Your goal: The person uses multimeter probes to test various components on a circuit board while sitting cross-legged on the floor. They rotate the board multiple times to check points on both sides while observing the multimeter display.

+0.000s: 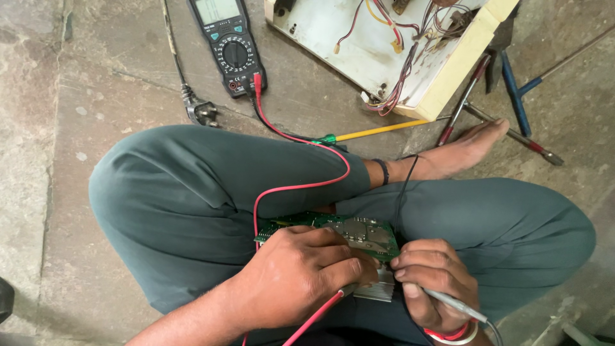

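The stone floor [83,115] carries everything, with the person sitting cross-legged on it in grey-green trousers [179,192], one bare foot [464,150] stretched toward the floor's far right part. An opened white appliance casing [359,45] lies at the far edge, its coloured wires [400,77] spilling over the cream-coloured rim. Just right of the casing several long tools lie together on the floor: a red-handled rod [462,102], a blue-handled tool [514,96] and a yellow-shafted screwdriver [378,131] with a green grip, which lies just beside the knee. A black multimeter [230,45] lies at the far edge, left of the casing, and a black power plug [204,114] on its cable rests near it.

A green circuit board [349,232] sits on the lap, between the two hands, with a ribbed metal heat sink [378,288] at its near side. The left hand [301,275] is closed around a red probe [317,317], its tip hidden under the fingers at the board. The red lead [301,187] loops over the thigh back to the multimeter. The right hand [435,279] is closed in a pinch on a grey probe [448,301], pressed against the board's right edge; a thin black lead [403,192] rises from there toward the ankle. A red and white bangle [451,335] circles the right wrist.
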